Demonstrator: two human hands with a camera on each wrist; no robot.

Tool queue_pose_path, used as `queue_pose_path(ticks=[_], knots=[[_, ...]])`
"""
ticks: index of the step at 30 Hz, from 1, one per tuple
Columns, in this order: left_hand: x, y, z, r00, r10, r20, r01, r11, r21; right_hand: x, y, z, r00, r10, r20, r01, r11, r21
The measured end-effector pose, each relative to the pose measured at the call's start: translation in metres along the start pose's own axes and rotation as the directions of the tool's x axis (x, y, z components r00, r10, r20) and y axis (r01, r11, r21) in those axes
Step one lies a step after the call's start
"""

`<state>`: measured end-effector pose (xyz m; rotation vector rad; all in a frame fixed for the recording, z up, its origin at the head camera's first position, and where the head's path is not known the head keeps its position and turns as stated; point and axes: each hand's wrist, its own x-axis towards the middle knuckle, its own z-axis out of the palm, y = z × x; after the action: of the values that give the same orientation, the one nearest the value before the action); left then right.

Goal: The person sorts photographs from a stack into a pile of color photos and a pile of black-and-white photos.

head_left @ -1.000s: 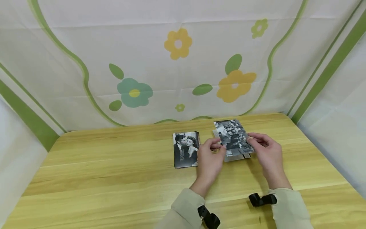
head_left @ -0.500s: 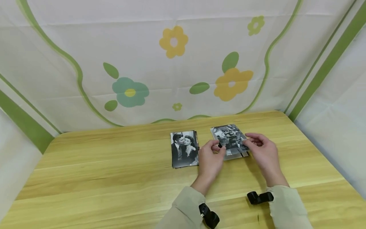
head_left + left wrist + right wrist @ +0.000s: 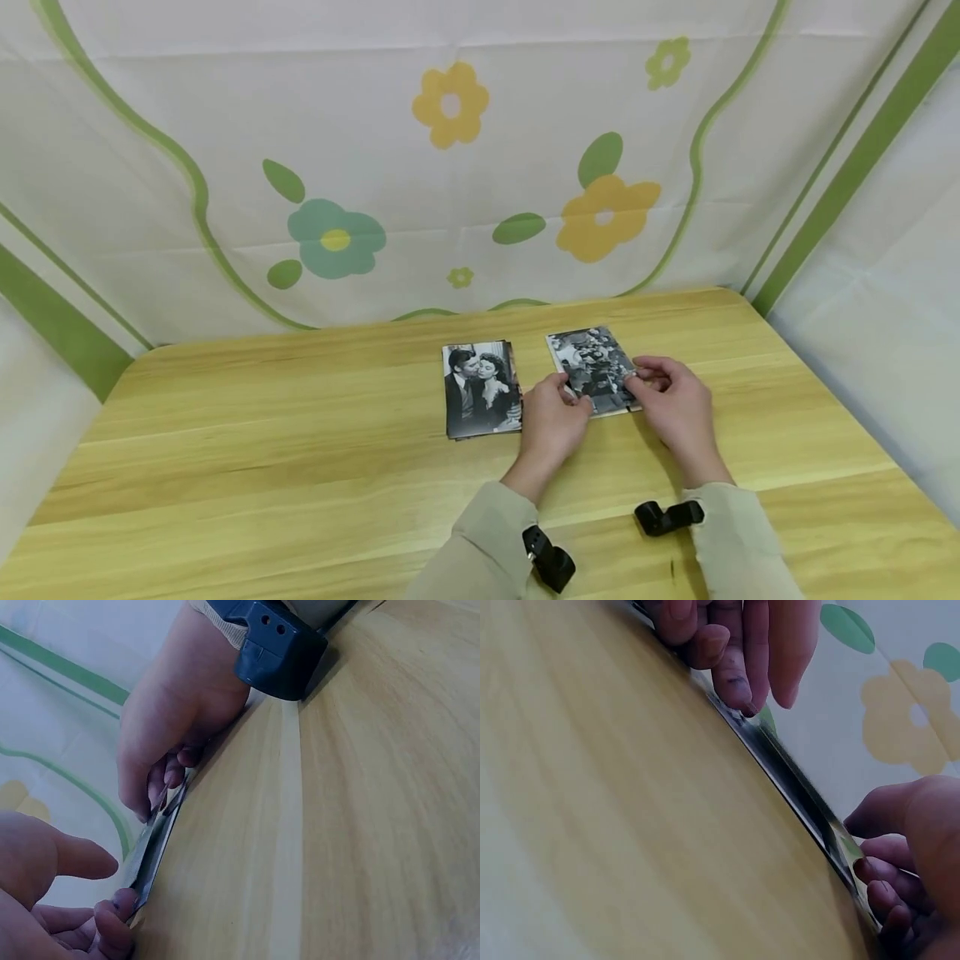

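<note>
A black-and-white photo (image 3: 596,362) of a crowd lies over another photo on the table. My right hand (image 3: 678,412) pinches its right edge between thumb and fingers. At the opposite edge my left hand (image 3: 551,425) touches the photos with its fingers. In the left wrist view the left thumb (image 3: 86,857) stands apart from them. Seen edge-on in the right wrist view, the upper photo (image 3: 799,780) is slightly raised from the one beneath. Left of my left hand lies a photo stack (image 3: 480,392), topped by a picture of a couple.
The wooden table (image 3: 262,467) runs back to a white cloth (image 3: 375,125) printed with flowers and green lines. Cloth also hangs at both sides. A black wrist camera (image 3: 551,560) sits at the left cuff, and another black camera (image 3: 667,518) at the right.
The crowd photo has come down from a tilted, raised position and now nearly lines up with the one beneath. My right hand has moved left and slightly down with it; the left stays beside its edge.
</note>
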<state>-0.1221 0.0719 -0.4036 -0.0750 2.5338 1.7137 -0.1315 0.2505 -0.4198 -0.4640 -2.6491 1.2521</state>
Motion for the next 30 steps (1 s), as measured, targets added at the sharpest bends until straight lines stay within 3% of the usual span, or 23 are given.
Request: queue_pose_path(ticks=[14,30], knots=[[-0.0015,-0.0022,0.0028,0.997,0.008,-0.077,-0.008,1.0,-0.006,-0.0008,0.0025,0.0026,0.999,-0.038,0.012,0.038,0.998,-0.042],[-0.0034,-0.0055,0.001,0.997,0.017,-0.071,-0.019,0.999,-0.031,-0.002,0.0006,0.002,0.999,-0.048,0.014,0.049,0.996,-0.068]])
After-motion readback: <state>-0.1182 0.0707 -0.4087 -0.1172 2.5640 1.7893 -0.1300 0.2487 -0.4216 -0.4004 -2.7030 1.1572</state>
